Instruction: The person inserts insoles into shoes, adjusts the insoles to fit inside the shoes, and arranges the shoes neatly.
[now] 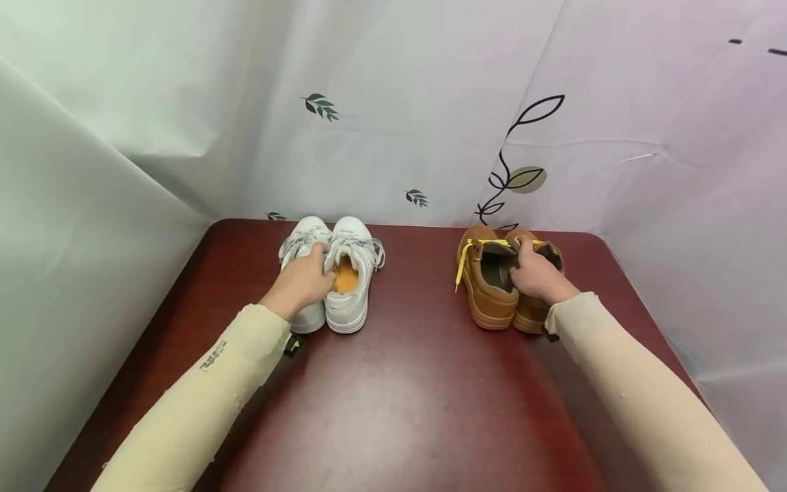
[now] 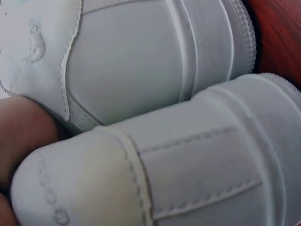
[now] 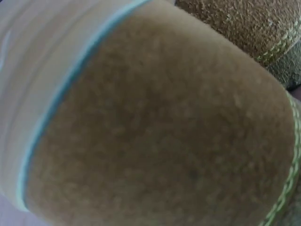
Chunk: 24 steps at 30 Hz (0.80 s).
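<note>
A pair of white lace-up sneakers stands side by side at the back left. My left hand (image 1: 301,281) grips the left white sneaker (image 1: 310,318) near its opening, thumb towards the right white sneaker (image 1: 346,316), whose orange insole shows. In the left wrist view a finger (image 2: 22,134) lies by the white heels. At the back right is a pair of brown shoes. On the right brown shoe (image 1: 527,313) my right hand (image 1: 540,277) holds the upper by its opening. The left brown shoe (image 1: 492,309), with a yellow lace (image 1: 461,268), stands beside it. Brown suede fills the right wrist view.
Both pairs stand on a dark red tabletop (image 1: 381,383) with rounded back corners, close to its far edge. Behind and at the sides hangs pale sheeting (image 1: 393,116) with leaf prints. A wide stretch of tabletop separates the pairs.
</note>
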### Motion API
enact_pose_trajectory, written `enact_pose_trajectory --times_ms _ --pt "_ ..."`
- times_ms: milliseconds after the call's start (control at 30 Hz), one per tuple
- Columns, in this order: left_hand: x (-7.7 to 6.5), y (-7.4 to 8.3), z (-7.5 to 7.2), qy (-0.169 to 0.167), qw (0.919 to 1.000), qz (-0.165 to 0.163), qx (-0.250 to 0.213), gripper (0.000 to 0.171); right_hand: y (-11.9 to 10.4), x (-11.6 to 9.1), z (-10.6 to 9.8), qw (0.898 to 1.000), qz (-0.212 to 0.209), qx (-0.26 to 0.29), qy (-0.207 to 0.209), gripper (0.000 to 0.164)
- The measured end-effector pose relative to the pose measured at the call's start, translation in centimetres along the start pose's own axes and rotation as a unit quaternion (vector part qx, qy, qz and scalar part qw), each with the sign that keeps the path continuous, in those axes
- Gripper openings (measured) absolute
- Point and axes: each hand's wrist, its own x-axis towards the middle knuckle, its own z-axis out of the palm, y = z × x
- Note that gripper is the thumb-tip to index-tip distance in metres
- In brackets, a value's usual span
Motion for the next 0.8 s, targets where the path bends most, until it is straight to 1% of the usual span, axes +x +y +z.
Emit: enact_pose_trajectory --times_ms 133,267,367,500,600,800 --pt "-0.1 0.2 0.0 0.007 1.0 0.0 0.001 0.057 -0.5 -0.1 0.1 1.0 0.006 -0.002 0.016 0.073" --pt "-0.2 0.4 0.1 0.019 0.9998 0.003 -0.001 0.055 -1.3 -0.2 0.7 1.0 0.016 0.006 0.024 0.074" --pt "-0.4 0.6 0.0 0.031 0.9995 0.006 0.0 0.054 -2.1 -0.3 1.2 0.999 0.013 0.02 0.032 0.075" --pt "-0.7 1.4 -0.1 0.044 0.9989 0.015 0.003 0.051 -3.6 -0.4 1.6 0.998 0.005 0.038 0.05 0.072" --pt "-0.9 2.2 0.0 0.045 0.9988 0.019 0.004 0.048 -5.0 -0.5 1.8 0.997 0.0 0.045 0.057 0.071" --pt "-1.0 4.0 0.5 0.043 0.9988 0.023 -0.001 0.05 -7.4 -0.6 2.6 0.998 0.007 0.046 0.046 0.073"
